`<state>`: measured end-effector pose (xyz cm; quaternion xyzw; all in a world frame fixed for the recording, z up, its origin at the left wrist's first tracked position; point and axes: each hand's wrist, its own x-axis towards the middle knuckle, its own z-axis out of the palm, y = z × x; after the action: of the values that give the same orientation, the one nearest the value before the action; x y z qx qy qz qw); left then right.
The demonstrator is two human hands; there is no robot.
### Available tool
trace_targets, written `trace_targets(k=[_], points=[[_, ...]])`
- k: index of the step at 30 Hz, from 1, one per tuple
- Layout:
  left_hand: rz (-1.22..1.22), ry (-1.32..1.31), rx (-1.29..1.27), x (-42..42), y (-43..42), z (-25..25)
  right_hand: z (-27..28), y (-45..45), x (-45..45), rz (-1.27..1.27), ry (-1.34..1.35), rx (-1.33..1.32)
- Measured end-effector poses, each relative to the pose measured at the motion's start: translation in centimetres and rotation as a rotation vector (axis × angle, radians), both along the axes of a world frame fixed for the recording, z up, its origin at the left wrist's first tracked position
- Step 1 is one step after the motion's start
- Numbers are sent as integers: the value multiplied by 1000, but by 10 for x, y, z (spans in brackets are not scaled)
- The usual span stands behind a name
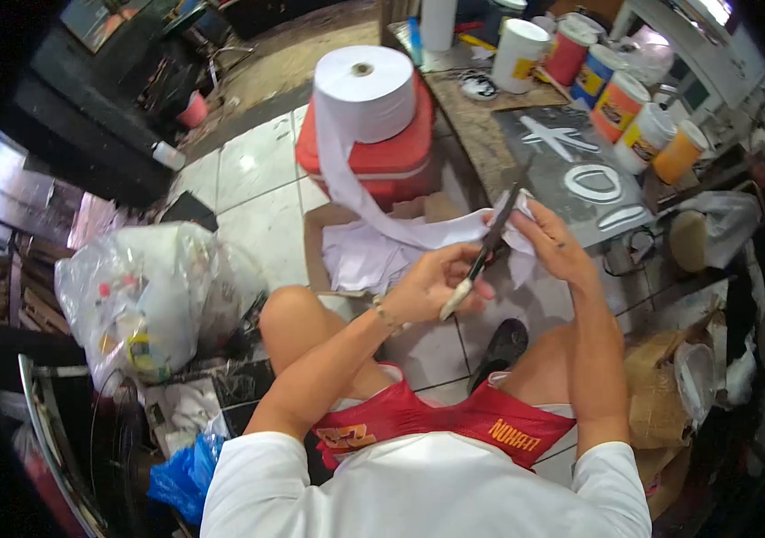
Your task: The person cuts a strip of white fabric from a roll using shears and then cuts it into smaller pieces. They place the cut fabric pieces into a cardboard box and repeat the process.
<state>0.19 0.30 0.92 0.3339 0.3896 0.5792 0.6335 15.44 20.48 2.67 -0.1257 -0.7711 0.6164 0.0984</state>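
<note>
My left hand (441,285) is closed around a long dark-bladed knife (492,240), whose pale handle end sticks out below the fingers. The blade points up and away, crossing a white fabric strip (441,235). My right hand (551,238) pinches the bunched end of that strip beside the blade, and a loose piece of white cloth (521,260) hangs under its fingers. From a big white roll (365,85) on a red cooler box (356,163), the strip runs down to my hands. Below it, a cardboard box (315,255) holds several cut white cloths (369,255).
On the right, a workbench (472,117) carries several paint tubs (623,103) and a dark board (535,179) with white painted shapes. A clear plastic bag (154,287) of mixed items stands at left, near a blue bag (187,475). Brown paper packaging (656,386) lies at right.
</note>
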Motion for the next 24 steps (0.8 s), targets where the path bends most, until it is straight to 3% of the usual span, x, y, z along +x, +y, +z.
trace_targets(k=[1, 4, 6, 8, 9, 14, 16, 18, 22, 24], points=[[4, 175, 20, -1, 0, 6, 0, 0, -2, -60, -71, 72], [170, 179, -2, -6, 3, 4, 15, -15, -6, -24, -193, 181], [245, 255, -8, -10, 5, 2, 2, -31, -19, -34, -91, 79], [368, 418, -20, -11, 5, -1, -5, -49, -30, -184, 30, -461], [429, 332, 5, -9, 6, -1, -13, -49, -33, -160, 19, -584], [602, 213, 81, -34, 7, -5, -33, -68, -51, -80, 74, -657], [658, 748, -119, -62, -3, 3, -21, -72, -54, -117, 98, -547], [762, 1148, -144, -78, -14, 26, -19, -66, -52, -171, 110, -503], [728, 1450, -271, -126, -39, 12, -22, -42, -44, -318, 239, -345], [669, 1786, -518, -136, -45, 5, -12, -31, -37, -416, 305, -189]])
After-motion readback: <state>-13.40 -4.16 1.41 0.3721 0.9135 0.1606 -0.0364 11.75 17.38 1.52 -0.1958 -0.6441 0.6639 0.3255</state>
